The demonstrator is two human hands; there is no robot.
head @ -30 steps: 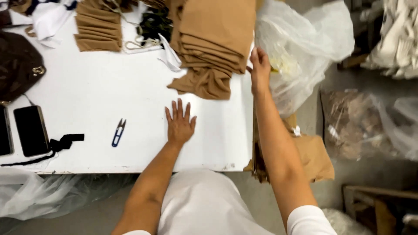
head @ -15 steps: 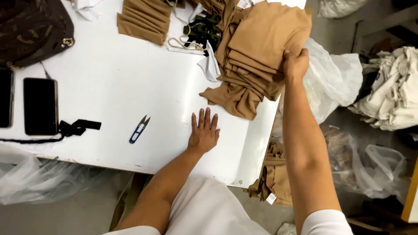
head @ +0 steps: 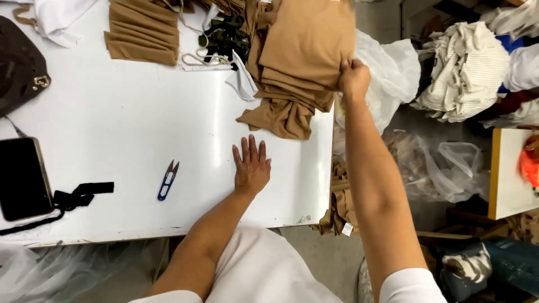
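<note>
Far left on the white bench (head: 140,112): a dark bag (head: 19,64) at the corner, a black phone (head: 22,178) flat near the front edge, a black strap (head: 78,196) just beside it. Further along, blue-handled thread snips (head: 167,179) lying alone, well apart from everything. At the back, a small stack of tan pieces (head: 143,31), then a tangle of black cord (head: 224,36).

Mid-bench, the left hand (head: 251,165) pressed flat, fingers spread and released, gripping nothing; same pose as a second ago. Wide bare surface to its left and ahead of it, open room between snips and hand.

Right of that, the tall stack of folded tan cloth (head: 297,56) at the bench's back right corner, lowest piece spilling loose toward the left hand. Against its right side, the right hand (head: 353,78), fingers clenched on the upper folds. A second ago resting lower against the stack's edge; now higher and closed round the layers, so the upper part of the stack judged firmly in hand.

Past the bench's right edge, no support: a clear plastic bag (head: 387,67) touching the stack's side, tan scraps (head: 337,202) hanging below the edge, a heap of striped cloth (head: 463,70) well apart.
</note>
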